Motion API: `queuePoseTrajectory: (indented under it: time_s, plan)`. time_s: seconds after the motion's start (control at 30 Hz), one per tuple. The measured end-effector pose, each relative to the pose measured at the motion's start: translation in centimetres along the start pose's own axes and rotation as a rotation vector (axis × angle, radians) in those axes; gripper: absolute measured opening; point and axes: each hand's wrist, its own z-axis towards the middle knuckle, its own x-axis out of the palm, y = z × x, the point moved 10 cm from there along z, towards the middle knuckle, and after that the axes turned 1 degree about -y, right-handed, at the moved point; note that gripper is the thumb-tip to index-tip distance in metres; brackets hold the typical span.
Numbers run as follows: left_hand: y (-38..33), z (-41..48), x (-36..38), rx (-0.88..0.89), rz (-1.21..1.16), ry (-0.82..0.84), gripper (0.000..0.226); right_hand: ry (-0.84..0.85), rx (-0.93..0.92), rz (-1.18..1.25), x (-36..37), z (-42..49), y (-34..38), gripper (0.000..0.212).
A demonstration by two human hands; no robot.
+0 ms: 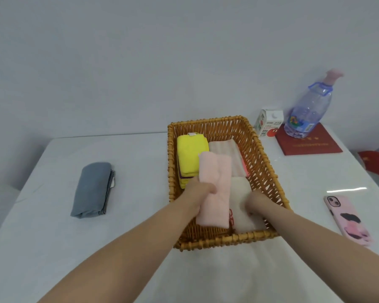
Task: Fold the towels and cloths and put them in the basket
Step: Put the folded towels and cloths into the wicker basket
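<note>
A wicker basket (258, 158) stands in the middle of the white table. Inside it lie a stack of folded yellow cloths (189, 158), a folded striped pale cloth (227, 154) and a folded cream towel (241, 193). My left hand (200, 193) grips a folded pink towel (214, 189) and holds it over the basket. My right hand (256, 203) is inside the basket with curled fingers on the cream towel. A folded grey towel (92, 189) lies on the table to the left of the basket.
At the back right stand a milk carton (268, 122) and a clear water bottle (309, 110) on a red booklet (311, 143). A pink phone (348, 219) lies at the right. A white cloth (228, 276) lies in front of the basket.
</note>
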Motion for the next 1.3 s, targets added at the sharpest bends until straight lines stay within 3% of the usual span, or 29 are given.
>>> queuePoseTrajectory:
  time_s: [0.07,0.17,0.27,0.33,0.53,0.67,0.77,0.83,0.87,0.9,1.0,1.17,1.23,1.3]
  plan:
    - [2.7,1.0,-0.2,-0.053,0.035,-0.091,0.047,-0.166,-0.19,-0.296,-1.1,-0.3,2.0,0.044]
    - [5.3,2.2,0.4,-0.161,0.025,-0.137,0.046,-0.419,-0.539,-0.4,-2.2,-1.8,5.5,0.038]
    - [6.7,2.5,-0.2,-0.233,0.011,-0.213,0.04,-0.292,-0.893,-0.698,2.1,-2.2,7.5,0.058]
    - [8.0,2.4,-0.8,-0.28,-0.029,-0.233,0.039,-0.223,-0.896,-0.858,4.0,-1.3,7.1,0.062]
    - [9.6,2.5,-0.8,-0.392,0.004,-0.208,0.049,-0.322,-0.763,-1.097,4.1,-0.7,7.2,0.058]
    - [10.4,2.6,-0.5,-0.426,0.031,-0.179,0.038,-0.219,-0.737,-0.849,4.0,-0.4,6.9,0.051]
    - [8.6,5.2,-0.2,-0.234,-0.077,-0.306,0.014,-0.163,-0.784,-0.316,1.6,-1.2,6.9,0.044]
    - [6.8,7.1,1.3,-0.062,0.386,-0.258,0.019,-0.216,-0.749,0.026,-1.2,-1.4,5.8,0.04]
    - [6.6,7.1,0.8,-0.096,0.336,-0.341,0.017,-0.235,-0.726,0.103,-2.0,-1.5,5.2,0.039]
    - [8.0,6.8,2.0,-0.2,0.034,-0.275,0.013,-0.241,-0.708,0.147,-2.3,-1.6,4.6,0.038]
    - [10.2,4.4,2.7,-0.388,-0.11,-0.176,0.036,-0.261,-0.67,0.252,-2.9,-1.6,3.8,0.036]
    - [8.9,5.5,2.1,-0.288,0.264,-0.088,0.048,-0.316,-0.661,0.251,-3.4,-1.4,3.9,0.035]
    - [8.3,5.8,0.5,-0.235,0.529,-0.143,0.057,-0.32,-0.736,0.15,-2.8,-1.6,4.7,0.035]
    - [7.4,6.3,-1.0,-0.134,0.621,-0.229,0.052,-0.285,-0.825,0.016,-1.8,-2.2,6.0,0.03]
